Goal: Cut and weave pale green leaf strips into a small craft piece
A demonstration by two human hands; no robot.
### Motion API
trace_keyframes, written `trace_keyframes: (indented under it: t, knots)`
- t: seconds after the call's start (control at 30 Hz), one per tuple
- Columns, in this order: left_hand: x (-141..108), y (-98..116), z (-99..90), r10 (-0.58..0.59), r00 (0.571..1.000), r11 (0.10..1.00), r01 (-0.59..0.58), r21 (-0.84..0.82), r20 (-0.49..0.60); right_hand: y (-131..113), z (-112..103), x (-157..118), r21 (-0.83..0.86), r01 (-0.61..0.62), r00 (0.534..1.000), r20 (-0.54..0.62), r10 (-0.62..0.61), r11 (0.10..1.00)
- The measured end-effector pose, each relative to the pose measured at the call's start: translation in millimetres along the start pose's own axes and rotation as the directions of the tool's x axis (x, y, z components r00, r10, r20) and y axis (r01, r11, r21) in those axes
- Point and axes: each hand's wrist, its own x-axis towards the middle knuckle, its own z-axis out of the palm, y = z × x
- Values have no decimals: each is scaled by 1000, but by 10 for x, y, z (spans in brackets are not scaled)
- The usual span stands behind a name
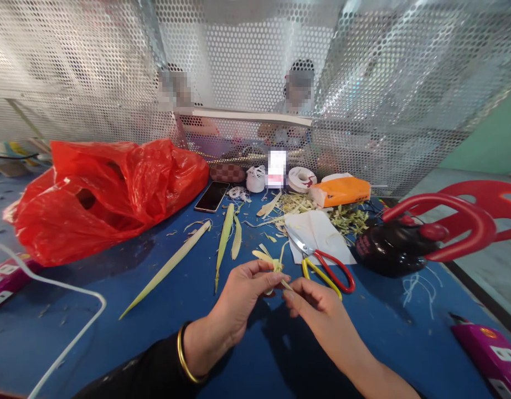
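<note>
Holding small knotted pale-leaf piece (277, 265) over blue tabletop (114, 280), just left of scissors (308, 252), clamped in fingers of left hand (242, 291), the nearer one, and apparently pinching thin strip (287, 285), slanting lengthwise down-right from piece, between fingers of right hand (317, 310), set together just right of and below it.

Bench surroundings: blue tabletop (89, 354), perforated metal screen (247, 61) along the far side.
Left: crumpled red plastic bag (126, 183); phone (212, 197) lying flat near it, display dark; checkered case (227, 173) just behind phone. White cable (102, 302) curves across near-left surface. Right: orange packet (344, 190); glossy black kettle (388, 252), red handle; red plastic seat (483, 191) beyond. Purple power strip (490, 349) at lower right, another at left edge. Two people (300, 91) visible through screen, heads blurred.
</note>
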Motion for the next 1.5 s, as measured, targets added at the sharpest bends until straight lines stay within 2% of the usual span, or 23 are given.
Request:
trace_keyframes:
  t: [0.17, 0.43, 0.67, 1.13, 1.5]
  knots:
    - [-33, -88, 64, -36, 998, 996, 40, -81, 51, 8, 85, 15, 283, -134, 990, 83, 115, 950]
    - [-37, -115, 74, -26, 997, 997, 30, -68, 68, -13, 148, 0, 417, -163, 987, 66, 148, 894]
    - [-58, -92, 65, -22, 998, 1000, 23, -19, 50, -4, 111, 7, 315, -163, 985, 104, 137, 935]
    - [-13, -56, 43, -9, 999, 1000, 8, -22, -43, 43, 119, -29, 281, -208, 970, 179, 162, 937]
    - [-35, -22, 46, -29, 999, 1000, 29, -5, -44, 30, 116, -41, 227, -225, 950, 266, 162, 947]
